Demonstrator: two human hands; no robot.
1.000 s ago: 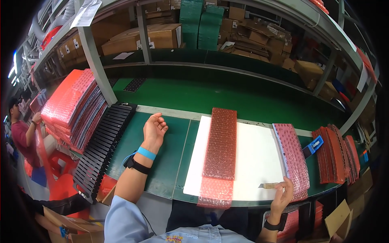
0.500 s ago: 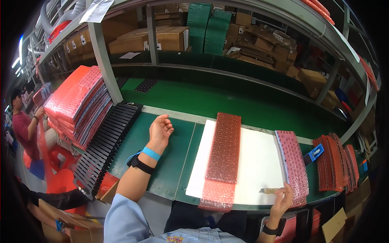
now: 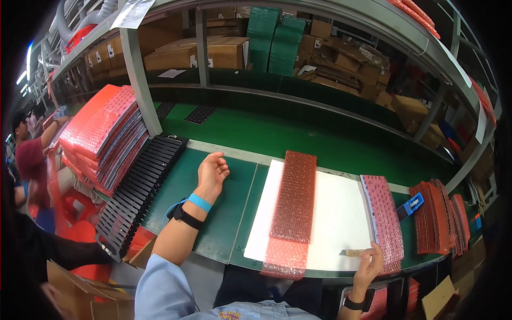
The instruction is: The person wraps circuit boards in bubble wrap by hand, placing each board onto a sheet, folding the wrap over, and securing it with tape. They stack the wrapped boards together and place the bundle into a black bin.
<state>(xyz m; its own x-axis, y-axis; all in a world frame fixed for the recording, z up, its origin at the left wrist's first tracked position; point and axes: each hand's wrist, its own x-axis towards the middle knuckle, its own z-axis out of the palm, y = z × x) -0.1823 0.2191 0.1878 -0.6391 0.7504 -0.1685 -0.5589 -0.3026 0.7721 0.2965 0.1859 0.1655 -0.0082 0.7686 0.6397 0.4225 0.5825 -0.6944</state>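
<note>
My right hand (image 3: 369, 265) is closed around a small blade with a tan, wrapped-looking handle (image 3: 352, 253), held just over the white board (image 3: 341, 213). On that board lies a red bubble-wrap pouch (image 3: 293, 197), with its paler, see-through end (image 3: 285, 258) reaching past the near edge. A pink bubble-wrap stack (image 3: 383, 218) lies along the board's right side, close to my right fingers. My left hand (image 3: 213, 173) hovers over the green table (image 3: 224, 213), palm up, fingers loosely bent and nothing in them. A blue band and a black strap circle the left wrist.
Left of my arm stands a black slotted rack (image 3: 138, 197) beside a tall pile of red bubble-wrapped packs (image 3: 101, 133). Beyond the table runs a green belt (image 3: 256, 125) carrying dark perforated sheets (image 3: 200, 114). A blue tool (image 3: 413, 204) and red packs (image 3: 432, 218) sit rightward. A co-worker (image 3: 32, 149) is far left.
The dark sheets on the belt have shifted slightly right. The co-worker's arm has risen toward the back of the red pile. My hands stay almost where they were.
</note>
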